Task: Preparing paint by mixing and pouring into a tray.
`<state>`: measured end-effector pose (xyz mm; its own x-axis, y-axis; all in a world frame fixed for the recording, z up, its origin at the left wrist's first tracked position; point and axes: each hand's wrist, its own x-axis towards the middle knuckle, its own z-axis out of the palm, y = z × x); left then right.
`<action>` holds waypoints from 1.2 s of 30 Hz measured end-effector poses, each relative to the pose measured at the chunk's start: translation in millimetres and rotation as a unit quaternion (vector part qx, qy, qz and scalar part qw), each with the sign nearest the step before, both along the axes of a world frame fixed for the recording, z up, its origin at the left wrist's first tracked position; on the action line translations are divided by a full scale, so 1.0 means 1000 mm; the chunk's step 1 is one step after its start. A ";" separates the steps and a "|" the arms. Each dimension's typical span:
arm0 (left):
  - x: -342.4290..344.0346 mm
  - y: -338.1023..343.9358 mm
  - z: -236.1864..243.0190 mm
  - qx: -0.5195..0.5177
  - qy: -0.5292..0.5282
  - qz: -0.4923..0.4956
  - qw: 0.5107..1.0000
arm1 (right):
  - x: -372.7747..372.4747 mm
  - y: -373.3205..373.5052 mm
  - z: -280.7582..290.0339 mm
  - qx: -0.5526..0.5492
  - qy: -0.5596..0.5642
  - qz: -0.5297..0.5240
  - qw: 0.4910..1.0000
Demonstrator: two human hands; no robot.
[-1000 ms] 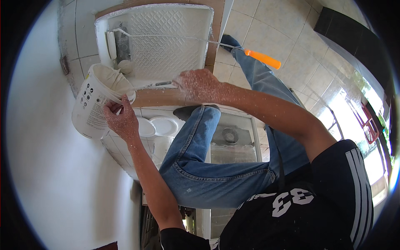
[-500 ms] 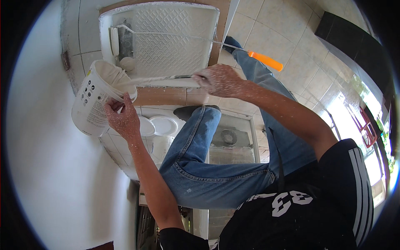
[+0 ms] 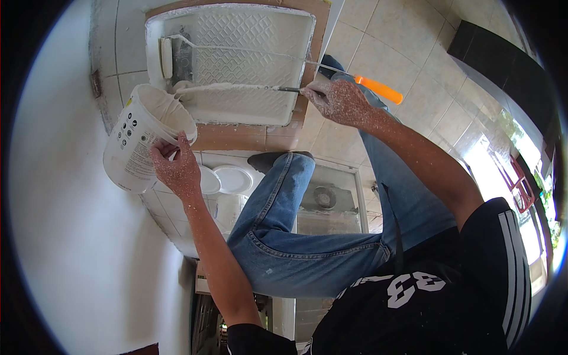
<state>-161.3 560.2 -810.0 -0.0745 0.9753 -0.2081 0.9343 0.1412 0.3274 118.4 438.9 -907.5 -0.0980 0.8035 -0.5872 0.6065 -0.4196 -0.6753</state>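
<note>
My left hand point(image 3: 176, 163), speckled with white paint, grips the rim of a white plastic bucket point(image 3: 124, 157) holding thick white paint, tilted a little. In my right hand point(image 3: 334, 100), closed around its dark end, is a long paint-coated stirring stick point(image 3: 236, 87), its far tip just beside the bucket's mouth and over the tray. A white paint tray point(image 3: 254, 106) with a diamond-textured slope lies beyond the bucket. A small roller point(image 3: 167, 58) rests in it, its orange handle point(image 3: 378, 89) sticking out past the tray's right side.
Cardboard point(image 3: 225, 138) lies under the tray on the tiled floor. Two round white lids point(image 3: 234, 178) are beside my bent left knee. A white wall point(image 3: 71, 207) is on the left. A glass panel point(image 3: 331, 220) lies between my legs. A dark ledge point(image 3: 491, 50) stands at upper right.
My right hand has moved right and upward, drawing the stick out of the bucket until its tip is at the mouth's edge. My left hand stays on the bucket.
</note>
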 end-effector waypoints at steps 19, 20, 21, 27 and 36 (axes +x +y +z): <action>-0.002 -0.001 0.000 -0.002 0.010 0.005 1.000 | -0.042 0.016 0.008 -0.012 -0.022 0.035 0.999; -0.002 -0.001 0.000 -0.003 0.004 0.003 1.000 | -0.034 0.012 0.007 -0.040 -0.009 0.001 0.999; -0.003 -0.001 0.000 -0.002 0.005 0.004 1.000 | -0.028 0.008 0.010 -0.045 0.007 -0.010 0.999; -0.001 -0.002 -0.001 0.000 0.003 -0.002 1.000 | -0.049 0.001 0.012 -0.016 0.074 -0.024 0.997; 0.003 0.001 0.001 0.000 0.018 0.006 1.000 | -0.049 0.022 0.011 -0.071 0.045 -0.016 0.996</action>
<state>-158.4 561.6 -809.3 -0.0927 0.9742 -0.2057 0.9439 0.1517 0.2934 69.5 461.2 -896.6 -0.1315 0.7166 -0.6849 0.5301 -0.5330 -0.6594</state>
